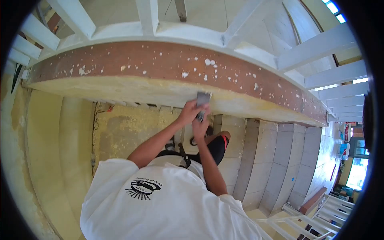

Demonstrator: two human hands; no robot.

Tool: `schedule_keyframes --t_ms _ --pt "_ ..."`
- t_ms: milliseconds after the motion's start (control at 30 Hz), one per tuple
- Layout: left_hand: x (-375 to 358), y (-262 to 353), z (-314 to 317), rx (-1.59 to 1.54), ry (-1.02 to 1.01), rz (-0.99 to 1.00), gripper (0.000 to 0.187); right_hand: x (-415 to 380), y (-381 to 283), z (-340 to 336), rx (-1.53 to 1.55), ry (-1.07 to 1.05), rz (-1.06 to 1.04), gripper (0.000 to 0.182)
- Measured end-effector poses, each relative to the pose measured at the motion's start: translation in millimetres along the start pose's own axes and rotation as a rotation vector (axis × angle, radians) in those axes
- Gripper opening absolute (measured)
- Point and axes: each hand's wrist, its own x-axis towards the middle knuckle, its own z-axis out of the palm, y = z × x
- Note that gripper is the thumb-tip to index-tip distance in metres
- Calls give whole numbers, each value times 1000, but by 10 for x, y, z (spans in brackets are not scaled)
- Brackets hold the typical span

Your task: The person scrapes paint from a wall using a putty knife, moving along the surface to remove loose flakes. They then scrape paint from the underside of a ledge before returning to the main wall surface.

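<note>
A scraper (203,98) with a flat grey blade touches the pale yellowish wall face (160,90) just under the brown ledge. My right hand (200,123) is wrapped round its dark handle. My left hand (190,113) lies against the blade's lower left side, its fingers pressed on the tool. White spots and splashes dot the brown ledge (168,60) above both hands.
White railing bars (148,18) rise from the ledge. Tiled stairs (260,160) run down at the right, with another white railing (336,208) at the lower right. A yellow wall (44,136) stands at the left. Flaked patches cover the floor (124,132) below.
</note>
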Motion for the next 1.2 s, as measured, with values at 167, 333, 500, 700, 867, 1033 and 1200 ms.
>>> schedule_keyframes --t_ms 167,333,500,700,867,1033,1200 --pt "-105 -151 -125 1 -15 -195 22 -257 85 131 55 -16 127 13" --pt "-66 -50 -157 64 -29 -213 25 -174 189 157 14 6 69 16" --pt "78 134 -137 158 -91 1 26 206 -67 150 47 2 -41 16" --pt "94 1 -129 154 -59 22 26 56 64 206 18 72 14 16" --pt "72 69 -105 35 -67 -127 25 73 -63 119 22 -5 97 18" --pt "-40 -77 -199 -25 -12 -196 26 -58 42 198 -120 75 43 15" --pt "37 -133 -367 108 -94 -161 25 49 240 332 25 -12 127 15"
